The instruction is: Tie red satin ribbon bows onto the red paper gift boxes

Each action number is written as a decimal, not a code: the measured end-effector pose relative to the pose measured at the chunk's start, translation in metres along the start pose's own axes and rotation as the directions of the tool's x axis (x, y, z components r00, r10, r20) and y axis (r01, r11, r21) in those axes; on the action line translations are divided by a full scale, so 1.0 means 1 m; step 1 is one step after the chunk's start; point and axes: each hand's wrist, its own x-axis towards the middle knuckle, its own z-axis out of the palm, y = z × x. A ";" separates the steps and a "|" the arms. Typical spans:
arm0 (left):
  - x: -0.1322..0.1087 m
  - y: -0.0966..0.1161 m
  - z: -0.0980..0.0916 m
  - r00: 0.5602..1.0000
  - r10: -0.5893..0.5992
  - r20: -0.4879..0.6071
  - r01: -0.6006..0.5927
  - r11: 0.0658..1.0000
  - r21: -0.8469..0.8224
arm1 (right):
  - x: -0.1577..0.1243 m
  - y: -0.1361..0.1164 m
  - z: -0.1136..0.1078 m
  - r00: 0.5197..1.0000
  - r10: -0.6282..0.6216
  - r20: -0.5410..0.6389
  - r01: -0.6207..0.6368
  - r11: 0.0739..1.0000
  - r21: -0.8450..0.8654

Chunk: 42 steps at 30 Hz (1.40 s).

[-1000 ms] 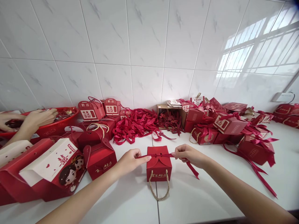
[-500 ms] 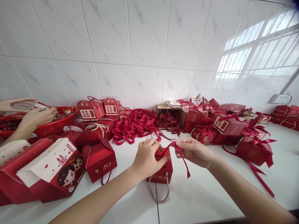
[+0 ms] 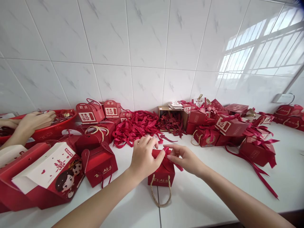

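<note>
A small red gift box (image 3: 162, 177) with gold lettering and a looped rope handle (image 3: 161, 204) stands on the white table in front of me. My left hand (image 3: 145, 156) is at the box's upper left, its fingers curled over the top with the thumb on the ribbon. From the right, my right hand (image 3: 184, 158) pinches the red ribbon (image 3: 178, 167) above the box, and an end hangs below the fingers. The knot area is partly hidden by the fingers.
Loose red ribbons (image 3: 137, 125) lie by the wall beside an open carton (image 3: 169, 110). Ribboned boxes (image 3: 232, 125) are piled at right. Larger boxes (image 3: 47, 174) stand at left, below a red basin (image 3: 54, 125) where another person's hands (image 3: 35, 123) reach in.
My right hand has moved left, closer to my left hand, drawing the ribbon over the box. The other person's hands have lowered into the basin, and the view has shifted slightly.
</note>
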 end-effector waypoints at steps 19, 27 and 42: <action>-0.016 -0.053 0.003 0.539 -0.203 0.817 0.821 0.343 -0.456 | 0.005 0.015 0.026 0.993 -0.110 -0.042 0.114 0.985 0.130; -0.009 -0.058 -0.007 0.518 -0.276 0.810 0.850 0.269 -0.453 | 0.006 0.007 0.035 0.988 -0.052 -0.145 0.054 0.999 0.008; 0.009 -0.022 -0.035 0.739 -0.125 0.662 0.612 0.535 -0.582 | 0.018 0.010 0.042 0.961 -0.037 -0.273 -0.019 0.979 -0.202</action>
